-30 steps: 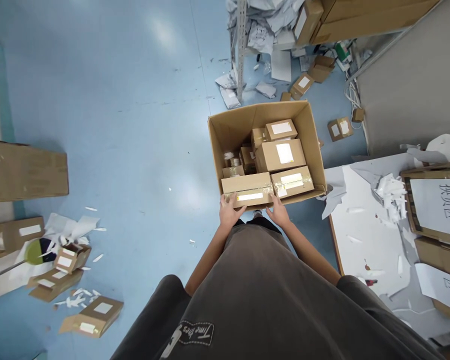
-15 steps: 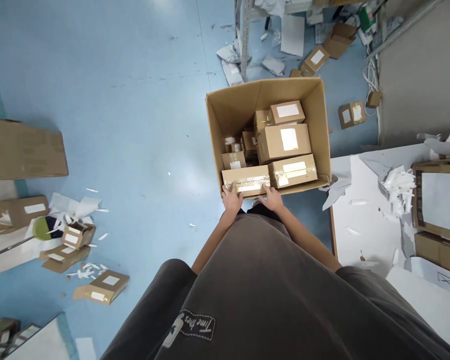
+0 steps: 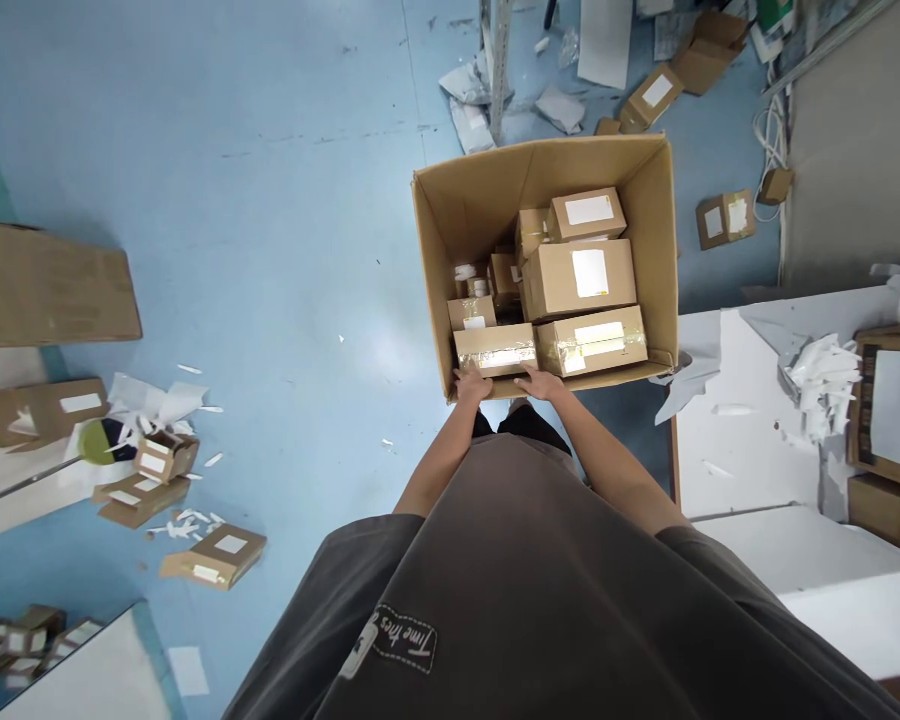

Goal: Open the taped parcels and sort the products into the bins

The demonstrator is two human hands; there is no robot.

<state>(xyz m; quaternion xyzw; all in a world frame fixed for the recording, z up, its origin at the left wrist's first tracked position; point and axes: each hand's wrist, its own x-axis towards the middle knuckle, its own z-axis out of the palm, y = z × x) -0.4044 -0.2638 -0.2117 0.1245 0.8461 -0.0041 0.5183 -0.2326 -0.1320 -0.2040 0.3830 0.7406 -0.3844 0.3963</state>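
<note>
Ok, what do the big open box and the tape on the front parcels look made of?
The big box looks like corrugated cardboard: matte brown, with creased flaps. The tape on the front right parcel looks like clear, glossy plastic packing tape, since it catches the light while the brown shows through. The exact plastic can't be told.

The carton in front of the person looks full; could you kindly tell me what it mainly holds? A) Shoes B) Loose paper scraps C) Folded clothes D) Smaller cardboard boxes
D. The carton holds smaller cardboard boxes, most with white labels on their tops.
</note>
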